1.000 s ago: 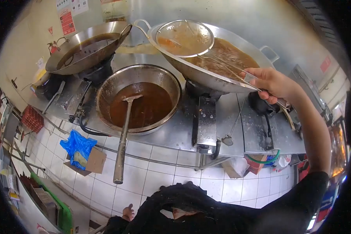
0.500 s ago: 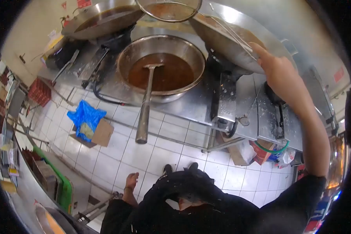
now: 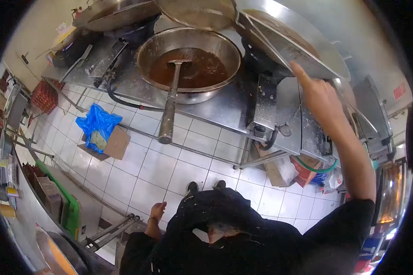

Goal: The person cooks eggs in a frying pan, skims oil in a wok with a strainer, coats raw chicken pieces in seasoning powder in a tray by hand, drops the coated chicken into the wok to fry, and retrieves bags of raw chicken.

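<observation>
My right hand is closed around the thin metal handle of a round mesh strainer. The strainer hangs over the back rim of a steel bowl, beside the right wok, which has brown liquid in it. Reddish-brown liquid partly fills the bowl. A long-handled turner leans in there, its handle sticking out over the front rim. Low at my side hangs my left hand, empty, its fingers loosely apart. The far edge of the strainer is cut off by the frame.
Another wok sits at the back left of the steel stove counter. A cardboard box with a blue plastic bag stands on the tiled floor. Gas hoses run along the counter front. A pan is at the lower left.
My right hand has drawn the strainer a little nearer to me and tilted it, over the back of the bowl. The view has shifted slightly. My left hand still hangs low.
</observation>
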Demonstrator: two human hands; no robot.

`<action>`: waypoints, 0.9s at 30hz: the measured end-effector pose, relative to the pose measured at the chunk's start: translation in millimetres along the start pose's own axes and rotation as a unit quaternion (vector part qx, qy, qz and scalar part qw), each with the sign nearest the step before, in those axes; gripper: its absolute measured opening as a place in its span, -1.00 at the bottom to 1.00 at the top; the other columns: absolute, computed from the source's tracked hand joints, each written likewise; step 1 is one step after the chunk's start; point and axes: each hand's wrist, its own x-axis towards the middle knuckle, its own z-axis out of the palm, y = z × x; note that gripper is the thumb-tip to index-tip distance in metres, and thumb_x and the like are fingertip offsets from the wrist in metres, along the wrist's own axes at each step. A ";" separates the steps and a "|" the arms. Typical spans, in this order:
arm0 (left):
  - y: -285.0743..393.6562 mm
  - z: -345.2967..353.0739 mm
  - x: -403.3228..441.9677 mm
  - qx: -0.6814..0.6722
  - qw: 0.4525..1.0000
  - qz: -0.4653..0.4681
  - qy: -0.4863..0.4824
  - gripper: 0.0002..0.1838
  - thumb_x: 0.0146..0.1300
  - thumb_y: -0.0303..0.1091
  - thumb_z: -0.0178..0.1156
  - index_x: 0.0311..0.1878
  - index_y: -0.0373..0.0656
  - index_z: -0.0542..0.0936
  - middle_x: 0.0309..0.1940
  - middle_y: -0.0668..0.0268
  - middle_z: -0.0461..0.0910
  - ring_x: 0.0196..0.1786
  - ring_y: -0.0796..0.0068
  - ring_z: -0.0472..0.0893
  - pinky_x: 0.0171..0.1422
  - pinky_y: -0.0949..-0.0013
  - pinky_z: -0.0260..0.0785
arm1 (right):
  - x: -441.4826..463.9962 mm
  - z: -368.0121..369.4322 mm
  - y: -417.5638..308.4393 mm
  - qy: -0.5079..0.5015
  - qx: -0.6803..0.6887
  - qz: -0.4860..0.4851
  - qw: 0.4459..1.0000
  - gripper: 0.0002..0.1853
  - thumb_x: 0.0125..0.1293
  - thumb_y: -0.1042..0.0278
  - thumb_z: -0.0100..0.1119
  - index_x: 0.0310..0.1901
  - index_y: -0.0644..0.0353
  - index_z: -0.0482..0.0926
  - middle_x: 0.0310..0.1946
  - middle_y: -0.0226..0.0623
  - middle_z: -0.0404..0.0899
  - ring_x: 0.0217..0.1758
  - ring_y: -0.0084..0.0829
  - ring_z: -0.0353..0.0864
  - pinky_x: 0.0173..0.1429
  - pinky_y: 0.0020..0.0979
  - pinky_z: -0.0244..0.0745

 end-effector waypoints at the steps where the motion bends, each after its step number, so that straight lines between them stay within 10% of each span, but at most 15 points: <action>1: -8.9 2.3 5.1 -0.034 0.998 -0.050 0.019 -0.50 -0.01 0.06 0.17 -0.30 -0.29 0.50 -0.52 0.32 0.46 -0.45 0.52 0.41 -0.37 0.45 0.29 | 2.5 -4.4 5.3 0.034 0.029 0.000 0.999 -0.52 0.20 0.42 -0.17 0.16 -0.28 0.19 -0.42 0.02 0.52 -0.38 0.00 0.54 -0.31 -0.11 0.44; 5: 12.9 11.6 -6.0 -0.104 0.993 -0.042 0.036 -0.50 -0.01 0.07 0.16 -0.28 -0.26 0.50 -0.51 0.35 0.46 -0.48 0.55 0.38 -0.45 0.49 0.21 | 32.1 -20.0 58.8 0.197 0.116 -0.050 0.972 -0.58 0.21 0.39 -0.17 0.13 -0.13 0.25 -0.42 0.05 0.51 -0.34 0.01 0.51 -0.26 -0.06 0.40; 11: 41.6 47.9 -5.1 -0.119 0.984 -0.098 0.088 -0.44 0.00 0.11 0.13 -0.10 -0.17 0.41 -0.44 0.35 0.45 -0.49 0.54 0.35 -0.49 0.46 0.11 | 66.0 -20.2 190.8 0.166 -0.057 -0.031 0.984 -0.63 0.20 0.39 -0.16 0.07 -0.05 0.34 -0.26 -0.01 0.50 -0.23 -0.05 0.50 -0.15 -0.12 0.40; 21: 45.4 118.3 -0.1 -0.079 0.991 -0.086 0.060 -0.45 0.02 0.10 0.11 -0.04 -0.10 0.36 -0.35 0.28 0.44 -0.45 0.41 0.35 -0.44 0.29 0.13 | 90.3 38.5 316.4 0.008 -0.206 0.122 0.971 -0.74 0.19 0.39 -0.21 -0.17 0.11 0.49 -0.27 -0.12 0.53 -0.15 -0.12 0.53 -0.13 -0.15 0.44; 27: 60.0 125.0 5.5 0.064 0.995 -0.057 0.053 -0.46 0.02 0.10 0.11 -0.07 -0.12 0.37 -0.38 0.29 0.45 -0.46 0.44 0.36 -0.45 0.31 0.15 | 119.1 36.9 303.0 -0.264 -0.115 0.093 0.953 -0.78 0.08 0.46 -0.11 -0.25 0.25 0.50 -0.61 -0.03 0.52 -0.58 -0.16 0.57 -0.47 -0.25 0.47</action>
